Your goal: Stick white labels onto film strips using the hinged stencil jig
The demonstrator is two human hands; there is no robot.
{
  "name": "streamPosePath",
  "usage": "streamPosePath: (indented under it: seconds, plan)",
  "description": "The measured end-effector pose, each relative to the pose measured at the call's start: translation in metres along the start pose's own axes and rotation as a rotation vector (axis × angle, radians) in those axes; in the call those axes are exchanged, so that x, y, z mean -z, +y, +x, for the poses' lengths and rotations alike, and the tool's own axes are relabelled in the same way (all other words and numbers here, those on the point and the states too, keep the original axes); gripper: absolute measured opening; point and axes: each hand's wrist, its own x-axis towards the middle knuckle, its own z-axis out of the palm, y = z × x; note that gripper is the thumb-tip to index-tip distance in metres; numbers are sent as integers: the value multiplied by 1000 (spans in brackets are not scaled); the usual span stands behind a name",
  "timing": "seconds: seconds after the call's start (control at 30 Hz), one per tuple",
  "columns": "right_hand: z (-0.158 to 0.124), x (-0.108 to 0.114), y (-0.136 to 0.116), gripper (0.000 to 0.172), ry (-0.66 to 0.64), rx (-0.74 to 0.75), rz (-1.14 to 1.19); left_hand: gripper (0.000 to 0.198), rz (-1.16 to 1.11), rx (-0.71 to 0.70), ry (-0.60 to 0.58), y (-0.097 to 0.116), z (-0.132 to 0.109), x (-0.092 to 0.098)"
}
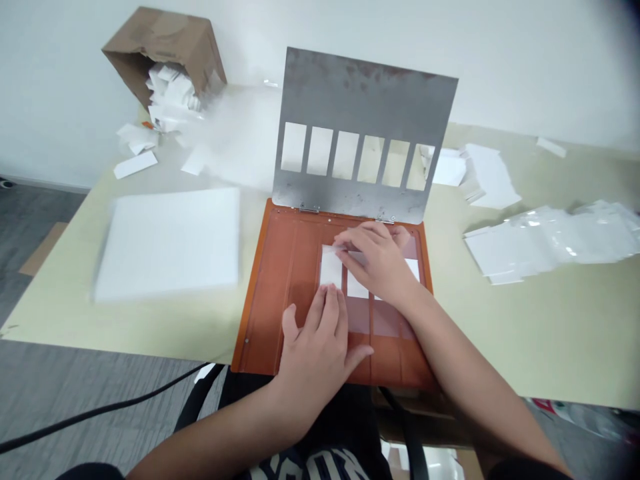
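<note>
Two hands: your left hand point(313, 347) and your right hand point(375, 263) both lie palm down on the orange board point(265, 313).
Left grip: apart, fingers slightly spread and flat, the fingertips just below the leftmost white card.
Right grip: fingers close together and laid across the tops of the white cards point(331, 267). You cannot tell whether they are pinching a card or only pressing down.
White cards: at least three show in the board's pinkish slots, partly under your right hand. Two sit side by side at the left, and one shows beyond your fingers at the right.
Orange board: flat at the near edge of the worktop point(150, 327), between your two forearms.
Metal plate: stands tilted up on two hinges point(309, 209) along the board's far edge, scuffed, with six upright windows point(345, 155) in a row.
Left of the board: a blurred stack of white sheets point(167, 243) on the worktop.
Far left: a cardboard box point(165, 47) tipped on its side, spilling white scraps point(170, 97).
Right of the board: a long plastic-wrapped white pack point(550, 240), with loose white sheets point(490, 177) beyond it.
</note>
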Motion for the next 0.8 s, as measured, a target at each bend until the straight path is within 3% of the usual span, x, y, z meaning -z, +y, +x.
streamPosePath:
  seconds: [0.1, 0.37, 0.57, 0.8]
  plan:
    - [-1, 0, -1, 18, 31, -10, 49, 63, -3, 2, 12, 0, 0, 0]
    - [-11, 6, -2, 19, -18, 145, 29, 64, 0, 3, 8, 0, 3, 0]
    - [-18, 6, -4, 19, 15, 214, -60, 63, 4, 2, 6, -2, 3, 2]
    - [-20, 5, -7, 21, 51, 230, -107, 65, -6, -1, 26, 0, -1, -3]
